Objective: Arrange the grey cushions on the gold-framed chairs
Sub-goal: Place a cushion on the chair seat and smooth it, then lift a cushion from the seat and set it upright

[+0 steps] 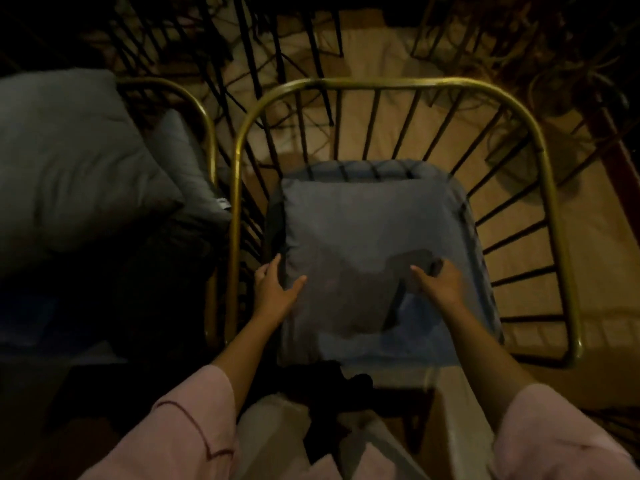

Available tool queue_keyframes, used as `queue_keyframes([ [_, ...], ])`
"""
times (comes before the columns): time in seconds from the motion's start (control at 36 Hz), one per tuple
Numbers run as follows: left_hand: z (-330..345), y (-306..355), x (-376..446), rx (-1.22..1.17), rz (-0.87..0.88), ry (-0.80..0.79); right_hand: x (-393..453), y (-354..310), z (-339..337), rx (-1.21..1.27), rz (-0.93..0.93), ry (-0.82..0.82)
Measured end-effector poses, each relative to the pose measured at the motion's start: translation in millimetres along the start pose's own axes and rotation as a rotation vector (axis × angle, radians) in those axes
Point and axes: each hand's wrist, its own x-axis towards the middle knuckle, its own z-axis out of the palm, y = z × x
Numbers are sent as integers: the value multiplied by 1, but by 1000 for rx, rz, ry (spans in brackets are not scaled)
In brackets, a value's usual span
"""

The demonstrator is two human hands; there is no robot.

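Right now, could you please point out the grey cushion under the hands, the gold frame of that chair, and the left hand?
grey cushion (367, 230): head view, middle of its top face.
gold frame (381, 83): head view, top rail of the chair's back.
left hand (273, 292): head view, back of the hand at the cushion's left edge.

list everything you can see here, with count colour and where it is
gold-framed chairs: two, gold rim with dark spindles; one centre, one partly in view at left
seat cushion: one, grey, lying on the centre chair's seat
loose cushions: two at least, grey, piled on the left chair, a smaller one behind the big one
floor: tan, beyond the chairs
dark spindled frames: several, black, along the top; too dim to count
sleeves: two, pink, bottom corners
left hand: on the seat cushion's left edge
right hand: fingers pressed on the cushion, right of middle
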Motion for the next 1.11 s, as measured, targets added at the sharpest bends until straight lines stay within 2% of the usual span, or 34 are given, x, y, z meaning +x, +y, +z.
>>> queue_keyframes([
  [0.08,-50,13,-12,-28,130,180,-29,-73,5,30,-71,-27],
  [0.25,-170,7,-15,-140,306,619,-77,-212,35,-38,-358,-317],
  [0.36,-244,-12,-4,-65,335,856,-97,-288,67,-117,-504,-449],
  [0.44,-313,-39,13,12,315,962,-117,-353,103,-150,-590,-539],
  [0.53,-375,-71,35,19,185,949,-135,-404,142,-131,-642,-568],
  [0.67,-456,-122,62,-8,-89,862,-158,-472,204,-82,-595,-582],
  [0.75,-485,-142,79,-31,-179,829,-126,-482,260,-94,-539,-589],
  [0.81,-499,-150,94,-102,-239,738,-93,-479,298,-50,-488,-614],
  [0.92,-512,-157,120,-181,-266,573,-123,-513,283,2,-341,-551],
  [1.0,-519,-156,133,-233,-292,512,-118,-525,288,68,-308,-582],
  [1.11,-541,-165,148,-477,-296,464,-108,-532,295,106,-253,-594],
])
